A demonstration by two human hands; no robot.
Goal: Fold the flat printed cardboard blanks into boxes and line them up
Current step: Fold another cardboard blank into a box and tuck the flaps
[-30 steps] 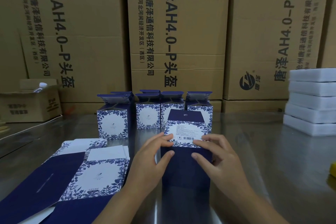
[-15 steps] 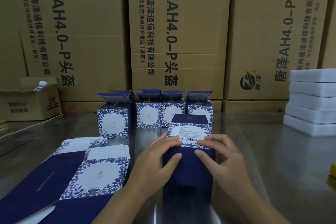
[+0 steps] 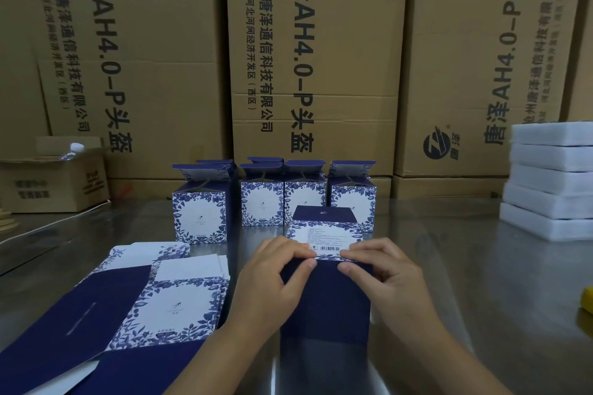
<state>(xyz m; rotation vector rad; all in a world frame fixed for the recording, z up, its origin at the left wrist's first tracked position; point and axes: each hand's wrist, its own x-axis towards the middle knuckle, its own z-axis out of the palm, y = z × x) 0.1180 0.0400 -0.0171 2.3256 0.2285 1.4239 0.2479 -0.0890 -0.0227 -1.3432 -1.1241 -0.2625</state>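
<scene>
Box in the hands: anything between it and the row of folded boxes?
Nothing visible. The left hand and right hand hold the box; the row of folded boxes stands just behind it, with bare table at its right end. Flat blanks lie off left.

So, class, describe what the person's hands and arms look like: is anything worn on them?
The left hand and right hand are bare: no gloves or rings show. Both forearms are uncovered as well, with no sleeve, watch or bracelet in view. The nails look short and unpainted.
</scene>
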